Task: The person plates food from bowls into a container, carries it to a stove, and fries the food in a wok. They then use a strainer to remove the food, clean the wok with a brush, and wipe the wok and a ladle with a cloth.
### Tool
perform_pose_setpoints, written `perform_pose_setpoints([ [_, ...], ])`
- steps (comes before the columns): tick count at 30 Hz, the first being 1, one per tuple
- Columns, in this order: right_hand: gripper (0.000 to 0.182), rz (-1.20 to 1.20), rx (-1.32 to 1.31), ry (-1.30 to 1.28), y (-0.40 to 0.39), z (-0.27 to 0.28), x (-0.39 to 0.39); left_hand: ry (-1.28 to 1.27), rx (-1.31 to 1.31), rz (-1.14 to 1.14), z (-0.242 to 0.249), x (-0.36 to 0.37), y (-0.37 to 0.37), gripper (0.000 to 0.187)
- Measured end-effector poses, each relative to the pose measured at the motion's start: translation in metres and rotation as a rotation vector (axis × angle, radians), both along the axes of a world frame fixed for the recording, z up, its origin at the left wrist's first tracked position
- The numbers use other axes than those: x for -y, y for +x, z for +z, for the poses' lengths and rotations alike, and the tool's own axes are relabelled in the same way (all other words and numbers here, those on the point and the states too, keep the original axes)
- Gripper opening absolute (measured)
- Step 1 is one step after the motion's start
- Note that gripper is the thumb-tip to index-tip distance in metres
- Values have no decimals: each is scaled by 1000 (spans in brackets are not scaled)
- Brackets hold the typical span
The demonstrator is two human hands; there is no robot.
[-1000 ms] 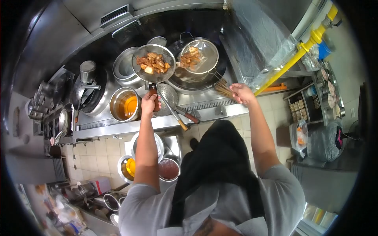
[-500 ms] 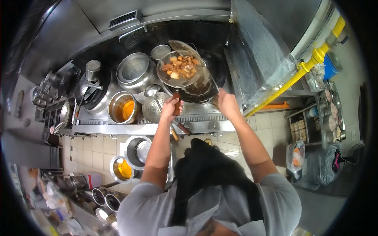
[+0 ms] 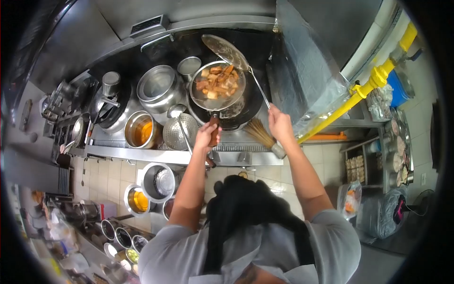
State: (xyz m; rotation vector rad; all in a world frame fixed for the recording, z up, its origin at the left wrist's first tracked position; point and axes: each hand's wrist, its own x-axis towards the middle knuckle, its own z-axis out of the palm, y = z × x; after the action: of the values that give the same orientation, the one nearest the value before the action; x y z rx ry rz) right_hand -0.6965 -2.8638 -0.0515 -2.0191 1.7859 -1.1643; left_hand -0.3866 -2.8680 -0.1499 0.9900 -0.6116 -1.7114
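Observation:
My left hand (image 3: 207, 135) is closed around the wooden handle of a round strainer (image 3: 194, 97). Browned chunks of food (image 3: 218, 81) fill the strainer, which hangs over the near left part of a dark wok (image 3: 257, 110). In my right hand (image 3: 280, 124) is the long metal handle of a wide round skimmer (image 3: 222, 49), tilted up behind the strainer, its near edge close to the food. A bamboo brush (image 3: 260, 132) lies near my right hand. Left of my left hand, a ladle (image 3: 177, 111) and a perforated skimmer (image 3: 181, 132) rest on the stove.
A steel pot of orange liquid (image 3: 142, 131) and a large aluminium pot (image 3: 161, 87) stand to the left. Plastic-covered sheeting (image 3: 309, 71) and a yellow gas pipe (image 3: 350, 106) border the right side. Behind the stove edge stand a floor-level pot (image 3: 150, 184) and a bowl (image 3: 130, 204).
The round skimmer in my right hand has swung up and away from behind the strainer. Food in the strainer has shifted, the strainer sits slightly further right, and the bamboo brush shows more fully.

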Motion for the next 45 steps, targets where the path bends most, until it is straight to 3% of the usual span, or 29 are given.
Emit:
perform_pose_setpoints([
  [4,30,-62,106,32,-14,5,9,-8,63,-13,1,6,13,16],
  [9,30,-248,121,20,-32,-86,62,-8,19,11,5,4,30,16],
  [12,29,-403,21,209,-39,-135,74,-41,87,4,17,-2,45,16],
  [16,32,-346,-68,328,-27,-102,67,-46,137,11,41,-1,72,17],
  [18,25,-304,83,89,-11,-76,53,-91,173,-6,49,2,90,17],
  [20,23,-288,102,56,-3,-73,53,-77,225,20,73,4,96,17],
  [23,34,-136,13,280,3,-105,82,-82,227,33,95,9,116,19],
  [26,25,-97,165,490,21,-113,80,-98,244,43,102,11,126,19],
  [27,26,-89,367,640,25,-118,78,-94,253,48,103,11,128,19],
  [30,34,49,567,837,35,-136,71,-104,225,33,100,11,134,18],
  [35,23,140,766,1022,40,-124,43,-127,242,3,89,8,145,17],
  [37,21,209,1049,1121,31,-121,33,-90,227,1,81,7,150,19],
  [44,21,231,979,1077,-5,-73,-12,-117,305,22,52,-2,162,19],
  [45,24,118,908,1018,-4,-52,-20,-106,339,46,52,-5,159,18],
])
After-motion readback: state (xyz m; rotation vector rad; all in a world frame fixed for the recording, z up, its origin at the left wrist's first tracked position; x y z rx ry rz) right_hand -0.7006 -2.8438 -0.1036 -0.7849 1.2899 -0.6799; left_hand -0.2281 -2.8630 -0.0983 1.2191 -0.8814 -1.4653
